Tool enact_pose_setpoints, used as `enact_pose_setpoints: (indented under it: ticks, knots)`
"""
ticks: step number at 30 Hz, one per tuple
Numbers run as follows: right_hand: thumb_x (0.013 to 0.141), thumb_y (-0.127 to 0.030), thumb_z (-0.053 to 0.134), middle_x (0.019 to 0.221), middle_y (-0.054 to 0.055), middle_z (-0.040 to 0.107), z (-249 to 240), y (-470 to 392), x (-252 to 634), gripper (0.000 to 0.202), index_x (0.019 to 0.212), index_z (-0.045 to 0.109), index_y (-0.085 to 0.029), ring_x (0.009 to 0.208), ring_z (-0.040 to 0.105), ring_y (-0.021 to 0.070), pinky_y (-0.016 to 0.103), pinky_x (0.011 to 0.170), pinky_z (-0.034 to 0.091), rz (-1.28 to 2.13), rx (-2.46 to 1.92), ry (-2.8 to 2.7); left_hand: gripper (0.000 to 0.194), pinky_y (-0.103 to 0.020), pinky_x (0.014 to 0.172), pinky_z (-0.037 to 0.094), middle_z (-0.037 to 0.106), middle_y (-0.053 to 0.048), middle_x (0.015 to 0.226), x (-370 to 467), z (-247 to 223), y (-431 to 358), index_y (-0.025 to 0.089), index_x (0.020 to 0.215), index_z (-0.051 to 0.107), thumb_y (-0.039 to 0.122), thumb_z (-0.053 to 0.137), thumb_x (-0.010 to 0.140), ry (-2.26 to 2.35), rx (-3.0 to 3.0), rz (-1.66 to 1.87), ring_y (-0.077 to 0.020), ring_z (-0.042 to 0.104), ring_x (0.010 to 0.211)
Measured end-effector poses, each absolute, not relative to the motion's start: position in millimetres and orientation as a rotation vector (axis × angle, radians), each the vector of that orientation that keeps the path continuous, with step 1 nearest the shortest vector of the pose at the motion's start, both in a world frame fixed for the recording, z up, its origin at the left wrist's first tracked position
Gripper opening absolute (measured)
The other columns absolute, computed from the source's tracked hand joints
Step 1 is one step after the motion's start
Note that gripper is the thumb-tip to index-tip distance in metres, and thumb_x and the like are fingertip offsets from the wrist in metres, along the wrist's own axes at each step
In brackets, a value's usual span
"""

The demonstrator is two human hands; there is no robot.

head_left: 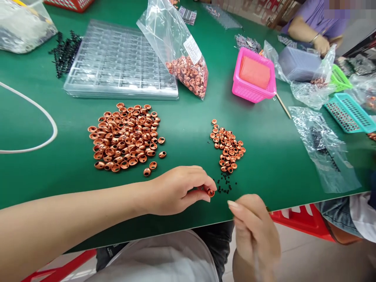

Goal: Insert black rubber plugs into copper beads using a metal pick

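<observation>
Left fingers (207, 181): yours pinch one copper cup (210, 193) between thumb and forefinger, right at the tips; you cannot tell from this view whether it touches the bench (188, 125).
Right fingers (235, 205): bent and drawn in close, tips pointing toward the cup; blur hides whether you pinch anything in them.
Cup from right fingers: near but apart, off to their left and a little farther from the bench's near edge.
Cup's axis: its opening faces up toward you and looks nearly round, so you can read no long axis.
Nearer hand: your left hand (179, 191) has the cup; your right hand (258, 231) shows mostly past the near edge, only its fingertips over the bench.
Black specks (225, 186): scattered just right of the cup, on the far-edge side of your right fingertips.
Small copper pile (227, 147): just beyond the specks, toward the far edge.
Large copper pile (126, 137): behind your left forearm (88, 215), which bars the way to it from the near edge.
Toward the far edge: a clear tray stack (117, 62), a bag of copper cups (190, 76) overlapping its right side, black strips (66, 55) by its left.
Toward the right end: a pink basket (254, 97), a teal basket (364, 115), and a clear bag (331, 172) beside the near edge.
Far-right corner: a co-worker's hand (321, 44), well apart from yours.
</observation>
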State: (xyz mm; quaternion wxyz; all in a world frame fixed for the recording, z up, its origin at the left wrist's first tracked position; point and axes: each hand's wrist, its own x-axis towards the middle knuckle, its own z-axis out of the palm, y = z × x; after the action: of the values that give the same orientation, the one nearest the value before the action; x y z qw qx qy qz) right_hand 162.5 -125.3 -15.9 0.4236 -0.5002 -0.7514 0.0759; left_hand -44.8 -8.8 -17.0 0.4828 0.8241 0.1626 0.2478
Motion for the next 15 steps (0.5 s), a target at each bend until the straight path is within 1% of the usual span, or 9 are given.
enact_pose_setpoints:
  ticks: [2,4,6,8,12,15]
  knots:
    - [0.09,-0.008,0.062,0.089,0.004,0.068,-17.4,-120.7,166.9,0.034,0.122,0.063,-0.021,0.075,0.061,0.0153,0.031,0.062,0.052,0.189,-1.193,-2.051,0.009,-0.023,0.076,0.048,0.071,-0.004,0.09,-45.2,-16.9,-10.8,0.017,0.099,0.063,0.012,0.056,0.097,0.355,2.019,0.626,-0.0137,0.06,0.081]
    - [0.085,-0.004,0.067,0.091,0.005,0.069,-20.6,-115.6,169.6,0.038,0.121,0.064,-0.018,0.078,0.061,0.0156,0.03,0.065,0.053,0.149,-1.145,-2.154,0.009,-0.023,0.076,0.048,0.071,-0.005,0.09,-45.4,-17.1,-12.3,0.017,0.1,0.062,0.011,0.056,0.096,0.334,2.033,0.632,-0.0146,0.06,0.081]
    - [0.086,-0.005,0.066,0.094,0.007,0.07,-24.1,-112.9,171.9,0.036,0.12,0.065,-0.016,0.082,0.062,0.0167,0.031,0.069,0.054,0.106,-1.117,-2.227,0.008,-0.024,0.075,0.048,0.07,-0.005,0.088,-45.2,-17.7,-13.3,0.016,0.1,0.062,0.012,0.056,0.097,0.323,2.045,0.635,-0.0152,0.06,0.081]
    - [0.09,-0.007,0.061,0.097,0.008,0.07,-27.0,-113.3,174.5,0.034,0.123,0.064,-0.016,0.085,0.063,0.0178,0.033,0.071,0.055,0.079,-1.095,-2.291,0.008,-0.024,0.074,0.048,0.069,-0.005,0.086,-45.0,-18.6,-14.0,0.016,0.101,0.062,0.013,0.056,0.097,0.318,2.057,0.644,-0.0156,0.06,0.08]
    - [0.092,-0.008,0.057,0.099,0.007,0.071,-30.5,-117.8,179.3,0.035,0.126,0.063,-0.016,0.086,0.064,0.0188,0.033,0.07,0.055,0.024,-1.071,-2.374,0.008,-0.025,0.072,0.047,0.068,-0.004,0.083,-44.7,-19.7,-15.6,0.015,0.099,0.063,0.014,0.055,0.098,0.312,2.098,0.642,-0.0164,0.058,0.077]
    - [0.092,-0.007,0.057,0.1,0.009,0.071,-31.1,-119.1,181.2,0.036,0.126,0.064,-0.014,0.087,0.064,0.02,0.035,0.07,0.054,-0.007,-1.046,-2.416,0.009,-0.025,0.072,0.048,0.068,-0.005,0.082,-44.6,-20.1,-17.3,0.015,0.098,0.063,0.014,0.053,0.098,0.314,2.117,0.635,-0.0167,0.058,0.076]
